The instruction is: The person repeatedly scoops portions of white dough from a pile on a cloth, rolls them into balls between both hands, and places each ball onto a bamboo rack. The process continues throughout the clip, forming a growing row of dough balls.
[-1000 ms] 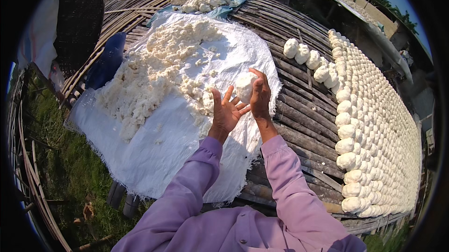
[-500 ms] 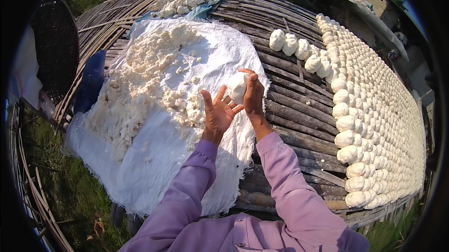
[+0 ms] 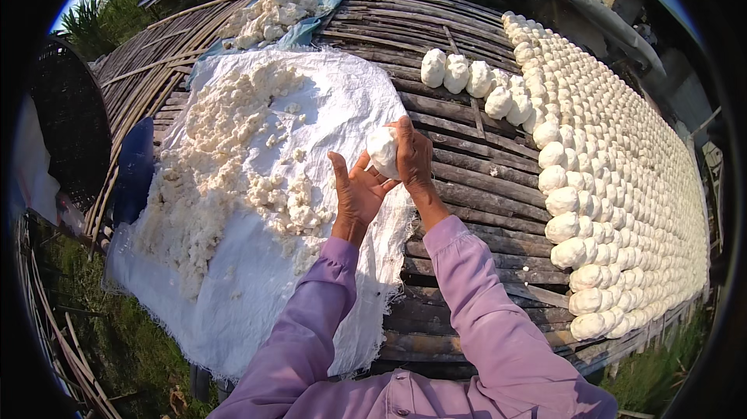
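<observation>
A rounded white dough ball (image 3: 382,151) is in my right hand (image 3: 415,156), whose fingers curl round its right side, over the right edge of a white woven sheet (image 3: 257,318). Palm up with thumb spread wide, my left hand (image 3: 360,193) lies just below and left of the ball. Its fingertips reach the underside of the ball, partly hidden there, without wrapping it. Loose crumbly white dough (image 3: 226,139) covers the left and upper parts of the sheet, with smaller clumps (image 3: 299,205) close to my left hand.
Slatted bamboo platform (image 3: 467,178) carries everything. Dense rows of shaped white balls (image 3: 615,185) fill its right side, and a short row (image 3: 457,74) juts left. More dough (image 3: 276,10) sits on blue sheeting at the back. A dark round woven tray (image 3: 70,123) stands left.
The view has shifted, so the sheet and rows appear farther left. My right hand has turned slightly with the ball, and my left fingers are closer beneath it.
</observation>
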The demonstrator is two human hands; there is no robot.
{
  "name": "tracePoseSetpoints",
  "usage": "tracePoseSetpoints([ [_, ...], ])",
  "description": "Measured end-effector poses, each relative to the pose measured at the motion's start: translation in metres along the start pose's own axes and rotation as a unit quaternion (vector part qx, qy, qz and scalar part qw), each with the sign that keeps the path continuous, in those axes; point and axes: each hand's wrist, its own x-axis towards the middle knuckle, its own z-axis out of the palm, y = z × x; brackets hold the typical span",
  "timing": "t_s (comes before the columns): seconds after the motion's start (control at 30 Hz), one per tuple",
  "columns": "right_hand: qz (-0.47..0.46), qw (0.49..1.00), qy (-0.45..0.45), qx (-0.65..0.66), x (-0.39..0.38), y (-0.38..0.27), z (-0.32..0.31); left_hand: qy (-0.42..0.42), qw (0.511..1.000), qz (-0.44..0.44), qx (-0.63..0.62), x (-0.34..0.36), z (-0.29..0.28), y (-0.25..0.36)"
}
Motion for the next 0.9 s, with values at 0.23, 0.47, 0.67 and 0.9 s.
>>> tracePoseSetpoints([
  [0.23, -0.141, 0.984, -0.052, -0.090, 0.015, 0.001, -0.014, 0.112, 0.994, 0.009, -0.011, 0.039, -0.018, -0.006],
  [0.47, 0.002, 0.997, -0.071, -0.023, 0.052, 0.051, -0.017, 0.016, 0.993, -0.042, 0.109, 0.068, -0.014, -0.013],
  [0.67, -0.024, 0.994, -0.084, 0.069, 0.069, 0.082, -0.048, 0.047, 0.982, -0.067, 0.171, 0.105, -0.013, -0.030],
  [0.9, 0.132, 0.977, -0.071, 0.154, 0.147, 0.092, -0.135, 0.028, 0.970, -0.042, 0.239, 0.134, 0.014, -0.039],
])
